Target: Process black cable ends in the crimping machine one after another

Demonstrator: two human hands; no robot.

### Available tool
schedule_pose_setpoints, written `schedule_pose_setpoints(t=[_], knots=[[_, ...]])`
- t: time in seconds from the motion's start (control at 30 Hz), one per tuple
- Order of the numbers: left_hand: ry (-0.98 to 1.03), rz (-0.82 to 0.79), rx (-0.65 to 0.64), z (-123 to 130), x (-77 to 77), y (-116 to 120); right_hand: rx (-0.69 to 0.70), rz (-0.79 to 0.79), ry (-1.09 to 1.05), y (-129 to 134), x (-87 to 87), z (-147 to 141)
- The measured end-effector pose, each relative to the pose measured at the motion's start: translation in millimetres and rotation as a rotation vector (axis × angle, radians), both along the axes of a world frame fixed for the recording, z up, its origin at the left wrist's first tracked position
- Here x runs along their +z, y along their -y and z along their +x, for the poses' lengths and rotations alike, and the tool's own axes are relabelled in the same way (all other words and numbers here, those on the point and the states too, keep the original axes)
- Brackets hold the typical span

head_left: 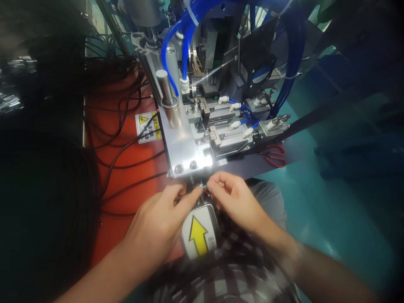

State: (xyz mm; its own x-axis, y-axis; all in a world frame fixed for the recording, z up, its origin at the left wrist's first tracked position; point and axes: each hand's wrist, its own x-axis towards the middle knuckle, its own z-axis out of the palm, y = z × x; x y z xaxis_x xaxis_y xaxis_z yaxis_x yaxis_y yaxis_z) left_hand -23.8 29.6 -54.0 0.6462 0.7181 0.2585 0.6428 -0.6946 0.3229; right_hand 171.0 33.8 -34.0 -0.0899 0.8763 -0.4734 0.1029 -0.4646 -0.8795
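My left hand (160,212) is closed in a pinch, thumb and forefinger on the end of a cable with thin coloured wires (205,188). Green and red strands show in the small gap between the two hands. From the right, my right hand (235,198) pinches the tips of these wires, its other fingers curled. Both hands are just in front of the near edge of a shiny metal machine plate (184,147). Below them sits a white label with a yellow arrow (198,235). The cable's body is mostly hidden by my left hand.
Several black cables (118,160) run across the red-orange surface (132,168) at left. Pneumatic cylinders (232,139) with blue hoses (292,46) stand ahead on the machine. Red-handled scissors (275,155) lie at the right. A metal post (170,101) rises from the plate.
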Motion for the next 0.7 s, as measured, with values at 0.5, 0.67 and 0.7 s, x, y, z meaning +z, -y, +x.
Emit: schedule_pose_setpoints(t=[0.5,0.67,0.7], knots=[[-0.01,0.01,0.035,1.3,-3.2,0.7,0.038,0.177,0.199,4.4,-8.9,-0.5],[-0.015,0.002,0.014,-0.2,-1.2,0.3,0.039,0.275,0.375,6.5,-7.9,-3.0],[-0.015,-0.004,0.012,-0.5,-0.9,0.4,0.033,0.253,0.355,6.5,-8.0,-2.5]])
